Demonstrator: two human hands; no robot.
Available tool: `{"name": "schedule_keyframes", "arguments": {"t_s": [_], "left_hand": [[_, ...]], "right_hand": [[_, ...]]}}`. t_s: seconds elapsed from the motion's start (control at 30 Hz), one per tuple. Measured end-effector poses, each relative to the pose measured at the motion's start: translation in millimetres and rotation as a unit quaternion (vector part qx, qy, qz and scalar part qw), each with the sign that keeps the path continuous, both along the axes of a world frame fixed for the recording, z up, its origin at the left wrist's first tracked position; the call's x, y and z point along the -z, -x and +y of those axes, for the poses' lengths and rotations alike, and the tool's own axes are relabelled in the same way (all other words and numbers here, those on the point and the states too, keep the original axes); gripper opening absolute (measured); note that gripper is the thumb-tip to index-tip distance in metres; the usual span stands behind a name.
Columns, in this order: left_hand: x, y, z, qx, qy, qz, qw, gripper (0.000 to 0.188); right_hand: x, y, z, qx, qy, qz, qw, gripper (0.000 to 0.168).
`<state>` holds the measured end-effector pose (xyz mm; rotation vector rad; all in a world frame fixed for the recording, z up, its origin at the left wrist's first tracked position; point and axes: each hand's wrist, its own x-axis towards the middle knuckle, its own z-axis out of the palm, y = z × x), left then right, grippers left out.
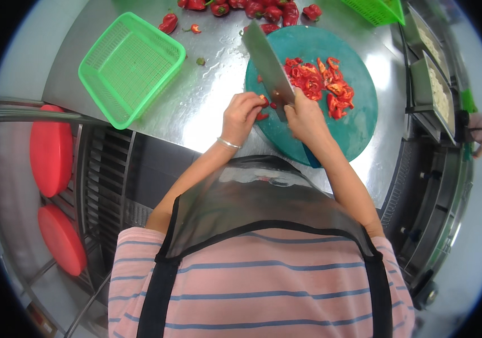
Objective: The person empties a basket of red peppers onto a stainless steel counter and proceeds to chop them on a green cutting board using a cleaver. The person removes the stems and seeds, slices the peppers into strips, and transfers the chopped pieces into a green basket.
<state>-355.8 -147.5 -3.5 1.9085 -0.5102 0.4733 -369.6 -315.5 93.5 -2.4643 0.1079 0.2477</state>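
In my right hand is a cleaver, its broad steel blade slanting up and left over the left part of a round green cutting board. A dark blue end sticks out below that wrist, apparently the cleaver's handle. My left hand, with a bracelet at the wrist, pinches a small piece of red pepper at the board's left edge. Another red piece lies just below the fingertips. Right of the blade, chopped red pepper is heaped, with more cut strips beside it.
Whole red peppers lie along the far side of the steel table. A green plastic basket stands left, near a pepper stem. Metal trays flank the right edge. Red round boards stand in a rack at left.
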Motion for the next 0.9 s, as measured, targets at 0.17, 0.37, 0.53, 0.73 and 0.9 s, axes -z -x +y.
{"name": "schedule_keyframes", "arguments": {"t_s": [0.17, 0.37, 0.53, 0.73, 0.9], "left_hand": [[6, 1, -1, 0.009, 0.013, -0.009, 1.000, 0.021], [2, 0, 1, 0.030, 0.000, -0.007, 1.000, 0.022], [-1, -5, -1, 0.049, -0.047, -0.016, 0.998, 0.022], [-21, -52, -23, 0.042, -0.119, 0.033, 0.991, 0.076], [-20, -84, -43, 0.114, -0.221, 0.055, 0.967, 0.101]], "right_hand": [[-30, 13, -10, -0.035, 0.004, 0.046, 0.998, 0.026], [7, -4, 0, -0.034, -0.011, 0.026, 0.999, 0.022], [5, 3, -10, 0.119, -0.219, -0.030, 0.968, 0.023], [3, 73, -103, 0.357, -0.332, -0.100, 0.867, 0.018], [38, 144, -156, 0.467, -0.332, -0.074, 0.816, 0.021]]}}
